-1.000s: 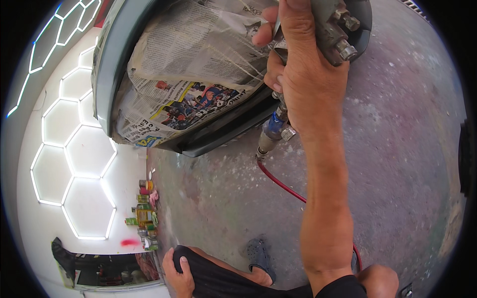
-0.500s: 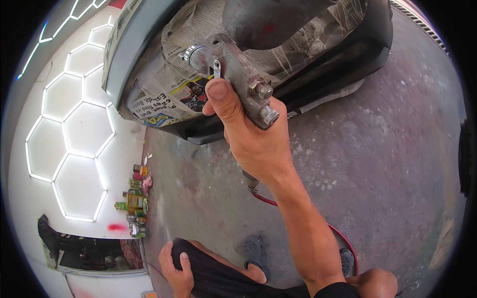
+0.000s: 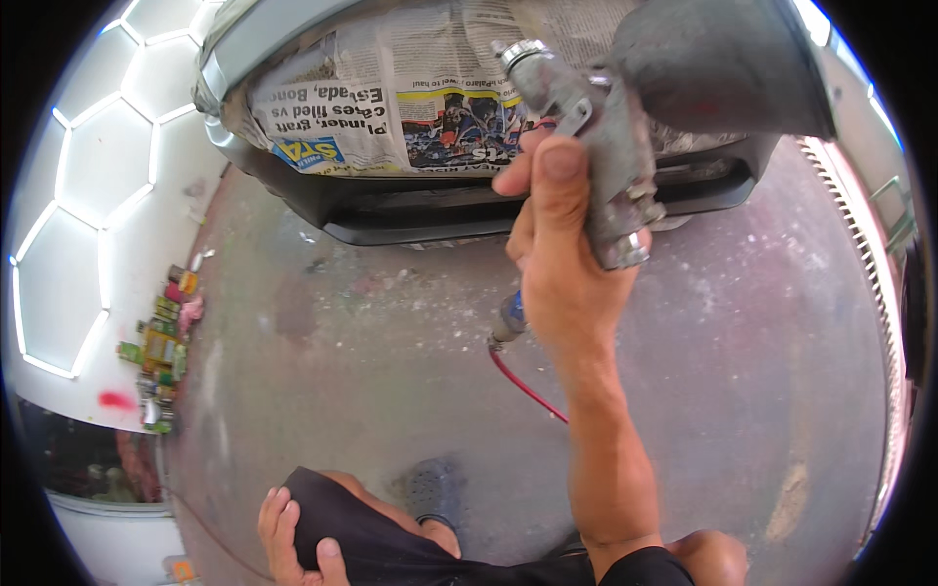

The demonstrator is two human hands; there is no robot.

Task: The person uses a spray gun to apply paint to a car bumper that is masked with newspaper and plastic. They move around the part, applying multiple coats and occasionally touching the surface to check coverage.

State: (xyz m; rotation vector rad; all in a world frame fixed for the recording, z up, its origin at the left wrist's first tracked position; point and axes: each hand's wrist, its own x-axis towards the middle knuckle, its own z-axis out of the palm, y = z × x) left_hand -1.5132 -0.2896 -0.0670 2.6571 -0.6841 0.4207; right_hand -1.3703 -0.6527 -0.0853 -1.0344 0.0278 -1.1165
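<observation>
My right hand is wrapped round the handle of a worn metal spray gun, held up in front of the car bumper. A dark paint cup sits on the gun, and its silver nozzle points up to the left. Below the hand hangs a blue-marked fitting, from which a red air hose runs behind my forearm. Newspaper masks the middle of the grey and black bumper. At the lower left my left hand rests at my bent knee, fingers apart, holding nothing.
Several tins and bottles line the foot of the white wall at left, under glowing hexagonal lights. A drain grate edges the paint-spotted concrete floor at right. My clog stands below.
The spray gun and my right hand have moved to the right in view, and the gun's tilt has changed. My view has turned, so the bumper appears more level. My left hand stays by the knee.
</observation>
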